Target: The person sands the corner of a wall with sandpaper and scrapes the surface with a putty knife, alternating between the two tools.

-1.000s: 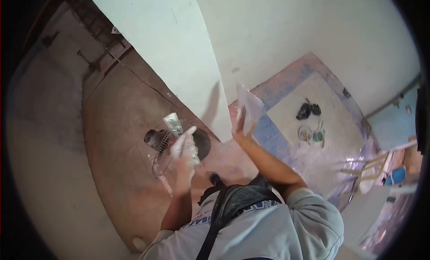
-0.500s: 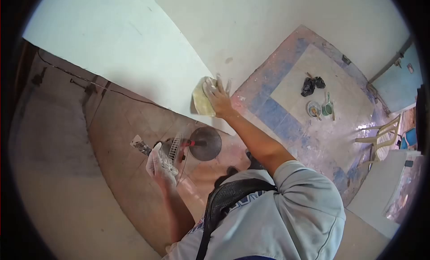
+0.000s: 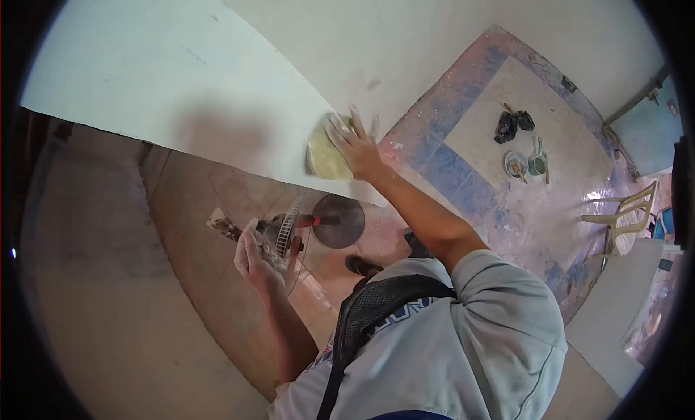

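My right hand (image 3: 356, 149), dusted white, presses a yellowish sheet of sandpaper (image 3: 329, 159) flat against the white wall (image 3: 166, 80), close to the wall's edge. Its fingers are spread, and some reach past the sheet. Lower left, my left hand (image 3: 258, 257) is closed around a putty knife (image 3: 223, 223), whose blade, smeared with white, points up and left. White powder coats these fingers too. Behind the left hand stands a fan (image 3: 289, 228) with a wire guard and a round dark base (image 3: 338, 221); the hand partly hides it.
On the floor to the right lie black plastic bags (image 3: 514, 125), a round bowl (image 3: 515, 164) and a green dipper (image 3: 537, 164). A plastic chair (image 3: 626, 214) stands at the far right near a light blue door (image 3: 644, 130). My shoe (image 3: 362, 266) shows below.
My right hand and the sandpaper have shifted slightly on the wall. The view has turned a little, and a dark shadow shows more strongly on the wall. Both grips stay the same.
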### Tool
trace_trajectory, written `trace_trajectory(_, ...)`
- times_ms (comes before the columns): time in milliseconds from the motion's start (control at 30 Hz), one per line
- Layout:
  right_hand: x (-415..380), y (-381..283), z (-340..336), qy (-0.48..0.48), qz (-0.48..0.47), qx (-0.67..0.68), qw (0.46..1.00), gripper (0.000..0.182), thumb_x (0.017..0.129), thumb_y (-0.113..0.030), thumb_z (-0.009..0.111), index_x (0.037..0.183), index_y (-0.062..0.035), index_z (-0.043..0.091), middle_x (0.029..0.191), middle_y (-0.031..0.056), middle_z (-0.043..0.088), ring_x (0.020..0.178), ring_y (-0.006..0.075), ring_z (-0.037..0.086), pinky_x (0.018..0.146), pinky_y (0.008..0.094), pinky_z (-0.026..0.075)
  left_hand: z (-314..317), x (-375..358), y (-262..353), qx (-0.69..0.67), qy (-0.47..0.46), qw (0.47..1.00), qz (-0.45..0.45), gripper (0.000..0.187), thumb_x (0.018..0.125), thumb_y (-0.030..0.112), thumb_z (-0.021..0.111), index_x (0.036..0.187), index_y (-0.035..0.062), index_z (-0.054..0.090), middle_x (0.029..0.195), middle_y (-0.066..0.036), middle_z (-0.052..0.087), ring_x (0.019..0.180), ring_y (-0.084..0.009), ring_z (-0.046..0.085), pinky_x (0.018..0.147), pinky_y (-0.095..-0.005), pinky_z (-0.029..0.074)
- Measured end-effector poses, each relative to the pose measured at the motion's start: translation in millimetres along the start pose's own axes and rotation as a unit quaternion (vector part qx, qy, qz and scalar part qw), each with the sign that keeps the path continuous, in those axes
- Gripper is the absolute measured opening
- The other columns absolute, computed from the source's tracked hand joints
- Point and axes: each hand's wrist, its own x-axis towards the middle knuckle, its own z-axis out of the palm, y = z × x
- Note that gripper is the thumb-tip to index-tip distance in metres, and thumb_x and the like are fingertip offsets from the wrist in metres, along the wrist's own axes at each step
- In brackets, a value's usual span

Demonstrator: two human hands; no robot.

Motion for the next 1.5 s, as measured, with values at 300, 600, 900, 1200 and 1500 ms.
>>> trace_trajectory(300, -1, 5, -7, 0.020, -0.004, 0.020, 1.000, 0.058, 0.089, -0.020, 0.056, 0.147, -0.0228, 0.054, 0.160, 0.0004, 0.044, 0.153, 0.0381, 0.028, 0.108, 0.0815, 0.007, 44, 38, 30, 0.095, -0.047, 0.990, 0.089, 0.040, 0.104, 0.020, 0.059, 0.138, -0.0010, 0.059, 0.070, 0.009, 0.044, 0.063, -0.0016, 0.040, 0.061, -0.0222, 0.035)
trace_trajectory(600, 13, 21, 1, 0.051, -0.006, -0.005, 0.999, 0.060, 0.087, -0.018, 0.059, 0.147, -0.0137, 0.054, 0.159, 0.0023, 0.045, 0.153, 0.0391, 0.029, 0.112, 0.0771, 0.001, 109, 100, 30, 0.291, 0.001, 0.880, 0.376, 0.043, 0.094, 0.025, 0.075, 0.125, -0.0017, 0.063, 0.110, -0.010, 0.063, 0.110, -0.0269, 0.045, 0.105, -0.0459, 0.035)
trace_trajectory(900, 55, 3, -23, 0.089, -0.015, 0.041, 0.995, 0.059, 0.088, -0.018, 0.064, 0.145, -0.0306, 0.057, 0.163, 0.0131, 0.036, 0.152, 0.0480, 0.023, 0.110, 0.0814, 0.010, 107, 112, 11, 0.294, 0.014, 0.865, 0.407, 0.060, 0.087, 0.023, 0.082, 0.135, -0.0019, 0.056, 0.134, -0.021, 0.050, 0.123, -0.0357, 0.043, 0.104, -0.0482, 0.037)
trace_trajectory(1200, 71, -4, -27, 0.091, 0.016, 0.061, 0.994, 0.064, 0.084, -0.021, 0.067, 0.145, -0.0362, 0.056, 0.163, 0.0300, 0.024, 0.151, 0.0520, 0.020, 0.115, 0.0751, 0.010, 110, 110, -1, 0.140, -0.009, 0.925, 0.354, 0.058, 0.088, 0.017, 0.080, 0.136, -0.0036, 0.054, 0.133, -0.021, 0.044, 0.121, -0.0356, 0.046, 0.104, -0.0472, 0.040)
trace_trajectory(1500, 74, -5, -35, 0.096, 0.007, 0.119, 0.988, 0.061, 0.082, -0.015, 0.067, 0.140, -0.0316, 0.060, 0.164, 0.0323, 0.019, 0.152, 0.0488, 0.021, 0.117, 0.0705, 0.016, 105, 116, -7, 0.147, -0.009, 0.913, 0.380, 0.054, 0.087, 0.018, 0.081, 0.131, -0.0020, 0.058, 0.130, -0.020, 0.052, 0.121, -0.0369, 0.046, 0.104, -0.0496, 0.037)
